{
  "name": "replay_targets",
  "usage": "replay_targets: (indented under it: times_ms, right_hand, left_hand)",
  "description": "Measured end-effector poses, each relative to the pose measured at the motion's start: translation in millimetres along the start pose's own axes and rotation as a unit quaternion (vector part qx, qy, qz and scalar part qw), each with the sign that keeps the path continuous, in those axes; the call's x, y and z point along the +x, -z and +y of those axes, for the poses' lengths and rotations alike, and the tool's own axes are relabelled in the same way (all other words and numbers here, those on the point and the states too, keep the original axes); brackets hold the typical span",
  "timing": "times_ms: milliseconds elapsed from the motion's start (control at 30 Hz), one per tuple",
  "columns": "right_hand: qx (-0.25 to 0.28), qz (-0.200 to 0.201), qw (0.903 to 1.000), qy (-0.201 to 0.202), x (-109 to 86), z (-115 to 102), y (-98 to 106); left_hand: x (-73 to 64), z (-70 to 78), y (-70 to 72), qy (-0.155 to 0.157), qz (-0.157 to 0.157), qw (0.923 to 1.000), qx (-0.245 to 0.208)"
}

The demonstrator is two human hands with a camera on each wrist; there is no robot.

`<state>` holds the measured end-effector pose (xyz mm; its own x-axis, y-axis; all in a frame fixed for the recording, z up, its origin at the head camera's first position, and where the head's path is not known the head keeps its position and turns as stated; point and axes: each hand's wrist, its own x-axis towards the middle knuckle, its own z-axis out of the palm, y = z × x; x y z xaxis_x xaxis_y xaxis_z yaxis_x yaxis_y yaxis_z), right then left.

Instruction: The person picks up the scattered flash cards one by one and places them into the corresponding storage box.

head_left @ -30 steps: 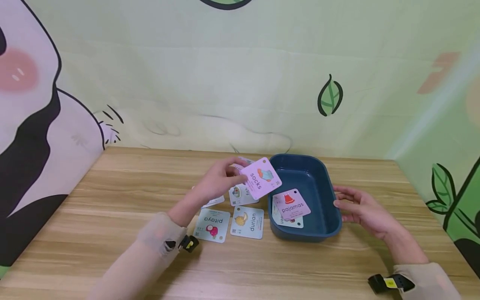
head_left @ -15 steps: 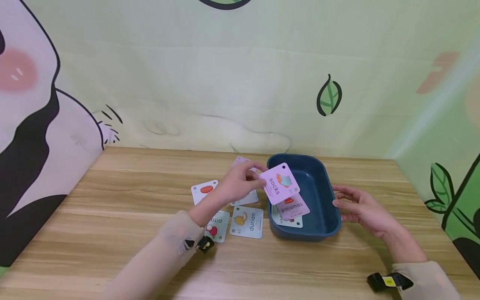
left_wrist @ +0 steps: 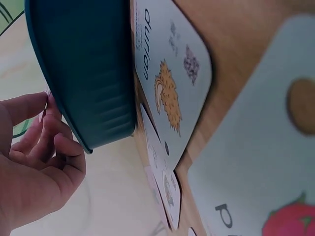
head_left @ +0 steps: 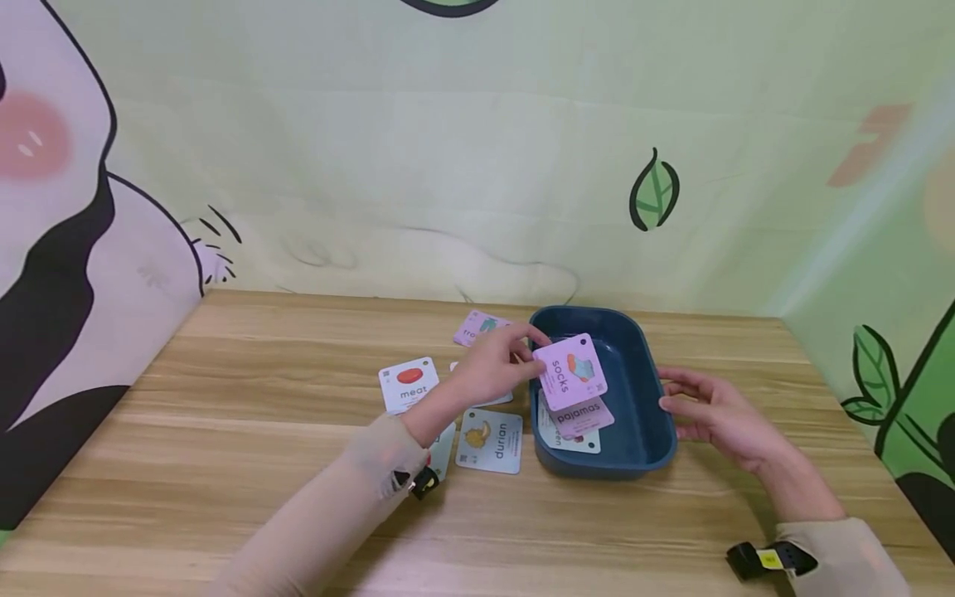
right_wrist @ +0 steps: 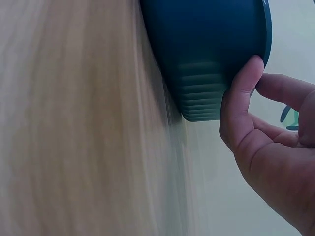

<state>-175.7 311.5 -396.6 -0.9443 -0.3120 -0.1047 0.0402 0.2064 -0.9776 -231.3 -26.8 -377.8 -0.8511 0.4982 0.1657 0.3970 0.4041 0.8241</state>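
My left hand (head_left: pixel 492 365) pinches the left edge of a pink socks card (head_left: pixel 570 371), which it holds over the left side of a dark blue bin (head_left: pixel 640 365). In the left wrist view, the thumb and fingers meet on the card's thin edge at the bin's rim. Under that card, inside the bin, a pink pajamas card (head_left: pixel 584 417) overlaps a white card (head_left: pixel 570 439), whose picture is mostly hidden. My right hand (head_left: pixel 719 414) touches the bin's outer right wall, thumb tip (right_wrist: pixel 253 69) just under the rim, its fingers loosely extended.
Left of the bin, a durian card (head_left: pixel 489 441), a meat card (head_left: pixel 409 384) and a pink trousers-like card (head_left: pixel 477 327) lie on the wooden table (head_left: pixel 298 356). My left forearm partly covers a pitaya card (head_left: pixel 442 452). A printed backdrop (head_left: pixel 448 166) stands behind the table.
My left hand has carried the socks card rightward from over the table cards to over the bin, above the pajamas card. My right hand has stayed at the bin's wall.
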Motion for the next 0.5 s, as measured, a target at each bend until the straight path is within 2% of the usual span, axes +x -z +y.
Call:
replay_targets:
  times_ms: [367,500]
  right_hand:
    - [-0.006,0.004,1.0,-0.004,-1.7,-0.3,0.6]
    - [-0.009,0.006,0.9999,-0.007,-1.7,-0.6,0.0]
  left_hand:
    - [7.9,3.3,-7.2,-0.015,-0.01,0.9967,0.079]
    - [9.4,3.5,-9.2,-0.013,-0.011,0.9956,0.093]
